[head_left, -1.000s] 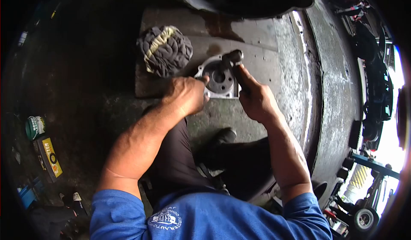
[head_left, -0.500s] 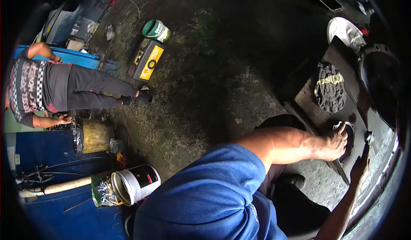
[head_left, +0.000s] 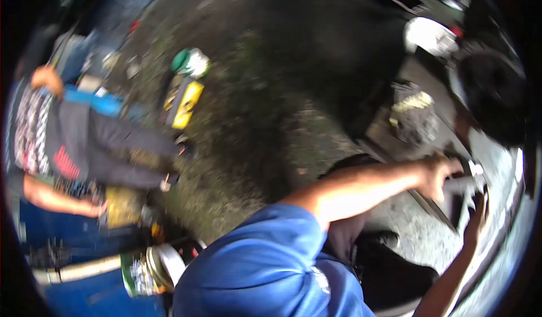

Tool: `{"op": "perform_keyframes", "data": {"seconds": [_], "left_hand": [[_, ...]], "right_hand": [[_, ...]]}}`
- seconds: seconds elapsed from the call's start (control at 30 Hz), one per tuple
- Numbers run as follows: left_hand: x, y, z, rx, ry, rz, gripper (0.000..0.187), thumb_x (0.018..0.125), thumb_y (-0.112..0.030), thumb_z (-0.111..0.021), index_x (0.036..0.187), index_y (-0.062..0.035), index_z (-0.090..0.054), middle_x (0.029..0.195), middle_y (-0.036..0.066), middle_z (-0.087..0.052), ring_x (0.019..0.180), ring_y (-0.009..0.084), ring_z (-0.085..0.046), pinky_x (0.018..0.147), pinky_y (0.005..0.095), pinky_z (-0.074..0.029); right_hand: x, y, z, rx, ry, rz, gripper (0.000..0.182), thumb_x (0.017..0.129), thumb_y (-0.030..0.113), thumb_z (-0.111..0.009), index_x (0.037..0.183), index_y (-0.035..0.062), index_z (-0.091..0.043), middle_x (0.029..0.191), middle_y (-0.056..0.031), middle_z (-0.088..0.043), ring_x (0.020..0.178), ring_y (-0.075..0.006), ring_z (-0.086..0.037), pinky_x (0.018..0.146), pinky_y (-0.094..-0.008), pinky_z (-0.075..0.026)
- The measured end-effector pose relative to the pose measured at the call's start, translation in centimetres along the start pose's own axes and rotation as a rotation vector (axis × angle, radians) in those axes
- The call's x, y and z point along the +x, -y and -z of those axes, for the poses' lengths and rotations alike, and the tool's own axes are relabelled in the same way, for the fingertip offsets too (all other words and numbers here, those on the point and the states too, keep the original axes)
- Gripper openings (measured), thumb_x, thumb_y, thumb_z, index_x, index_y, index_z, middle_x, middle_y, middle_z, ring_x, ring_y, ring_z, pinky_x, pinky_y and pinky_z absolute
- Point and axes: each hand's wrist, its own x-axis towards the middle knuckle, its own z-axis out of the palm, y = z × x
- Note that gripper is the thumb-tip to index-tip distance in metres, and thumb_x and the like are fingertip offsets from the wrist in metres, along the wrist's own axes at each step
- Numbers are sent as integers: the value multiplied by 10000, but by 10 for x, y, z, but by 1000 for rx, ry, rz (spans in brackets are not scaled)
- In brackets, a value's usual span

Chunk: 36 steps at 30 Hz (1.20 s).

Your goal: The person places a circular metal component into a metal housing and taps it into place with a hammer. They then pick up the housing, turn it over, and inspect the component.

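**Both hands at the metal housing, view swung left and blurred**

We see our left hand [head_left: 437,173] stretched out to about three o'clock, its fingers curled down onto the top edge of a pale metal housing [head_left: 467,182] that lies on a dark slab [head_left: 395,139]. The frame is smeared, so we cannot tell how tightly those fingers close or whether they merely press on the part. Our right hand [head_left: 475,218] comes up from about four o'clock, just below the housing and close against it; we cannot tell whether it is clenched on anything, since blur hides its fingers. The blue sleeve [head_left: 265,266] of our shirt fills the lower middle.

At about two o'clock from the housing, on the same slab, lies a crumpled dark rag with a yellowish streak [head_left: 413,116]. Beyond it, near one o'clock, sits a white rounded object [head_left: 429,34] too blurred to name.

Far off at nine o'clock another person [head_left: 68,147] in dark trousers and a patterned top bends over the ground. Near eleven o'clock stand a green can [head_left: 191,63] and, just beside it, a yellow and black box [head_left: 183,105]. At seven o'clock a white bucket [head_left: 166,263] lies on its side.
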Motion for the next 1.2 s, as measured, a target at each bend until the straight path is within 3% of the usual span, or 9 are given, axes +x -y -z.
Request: {"op": "perform_keyframes", "data": {"seconds": [0.07,0.13,0.2,0.3,0.43,0.6,0.73,0.9,1.2], "left_hand": [[-12,13,13,-547,-23,283,312,718,-254,-819,969,-78,-759,909,101,-738,827,217,-705,697,364,-554],[-26,27,27,-1018,-173,399,235,809,-197,-769,931,4,-758,894,131,-730,739,201,-710,612,329,-550],[-29,21,38,-1172,-275,447,273,820,-121,-722,1031,51,-698,859,144,-722,718,231,-719,633,364,-593],[-29,15,50,-768,-397,565,235,822,-142,-673,993,20,-676,850,141,-713,673,209,-703,579,343,-575],[-28,52,56,139,-444,654,448,790,-151,-710,1137,99,-579,1052,257,-701,932,321,-718,780,390,-579],[-25,66,57,64,-411,709,495,809,-175,-724,1183,110,-572,1190,312,-656,1154,382,-647,979,422,-501],[-22,58,59,147,-379,729,506,827,-188,-732,1201,108,-563,1224,322,-638,1186,400,-626,1012,428,-478],[-19,39,59,181,-344,790,537,828,-189,-727,1236,107,-539,1272,326,-610,1234,384,-601,1039,427,-462],[-22,27,61,305,-268,781,676,843,-253,-657,1371,109,-439,1379,357,-521,1324,442,-506,1106,429,-423]], "right_hand": [[9,-20,12,-59,-59,71,570,995,408,-567,1499,153,-488,1345,-156,-590,1210,-254,-551,1016,-464,-422],[8,-54,3,-696,-227,471,621,841,215,-799,1392,56,-563,1335,-230,-582,1222,-336,-561,1057,-457,-429],[-8,-44,-14,-772,-79,282,681,770,242,-841,1363,43,-572,1258,-225,-598,1179,-382,-586,999,-442,-486],[-15,-37,-31,-821,-20,146,689,795,263,-814,1394,71,-531,1162,-212,-612,1122,-401,-602,928,-476,-516],[-19,-22,-33,-891,-53,193,539,853,213,-733,1341,60,-561,1139,-213,-621,1093,-416,-610,922,-479,-510],[-24,3,-36,-746,-49,200,274,873,177,-669,1088,30,-582,1087,-262,-620,999,-444,-629,867,-526,-505],[-58,44,-47,-294,83,78,555,905,114,-584,1448,72,-479,942,-262,-702,880,-416,-712,785,-434,-553],[-90,77,-85,-232,183,269,542,911,96,-581,1442,48,-483,854,-261,-685,804,-434,-704,739,-452,-550],[-80,81,-93,-226,152,457,579,866,68,-589,1436,56,-490,1109,-291,-663,974,-465,-669,838,-490,-548]]}}
